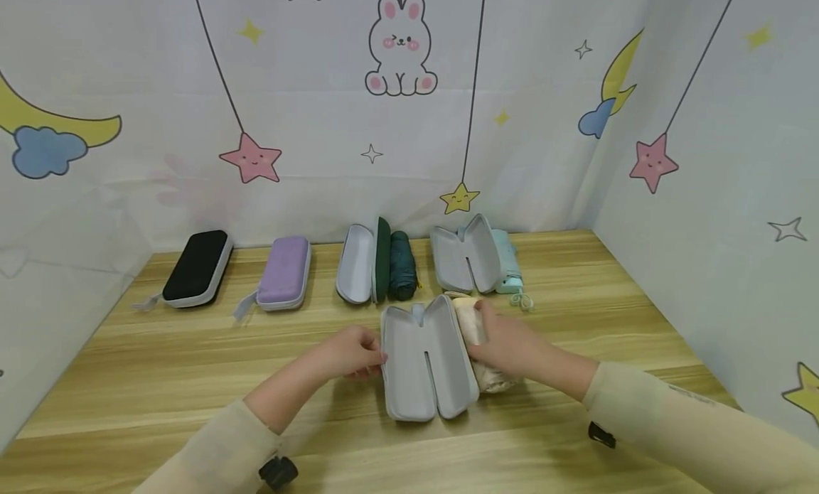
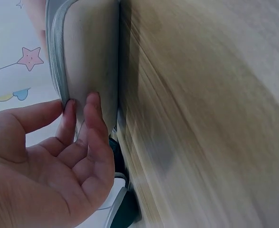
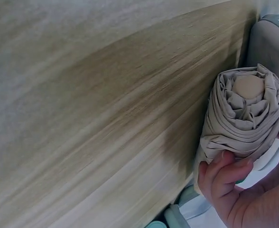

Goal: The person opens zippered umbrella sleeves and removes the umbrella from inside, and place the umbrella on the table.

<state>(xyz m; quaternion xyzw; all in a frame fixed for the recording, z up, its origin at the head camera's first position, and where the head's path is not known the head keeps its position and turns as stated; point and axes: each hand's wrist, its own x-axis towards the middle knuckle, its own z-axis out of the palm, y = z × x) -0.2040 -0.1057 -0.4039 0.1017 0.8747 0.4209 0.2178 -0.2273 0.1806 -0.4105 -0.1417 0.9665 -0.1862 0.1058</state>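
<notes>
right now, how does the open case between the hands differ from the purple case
The open case is spread wide, while the purple case is closed. The open case shows its pale grey inside; the purple case shows only its outside. The left hand pinches the open case's edge, but no hand touches the purple case. Both are on the wooden table.

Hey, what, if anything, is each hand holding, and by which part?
The left hand pinches the nearest open case by its left rim; the right hand grips the cream umbrella around its rolled body.
</notes>
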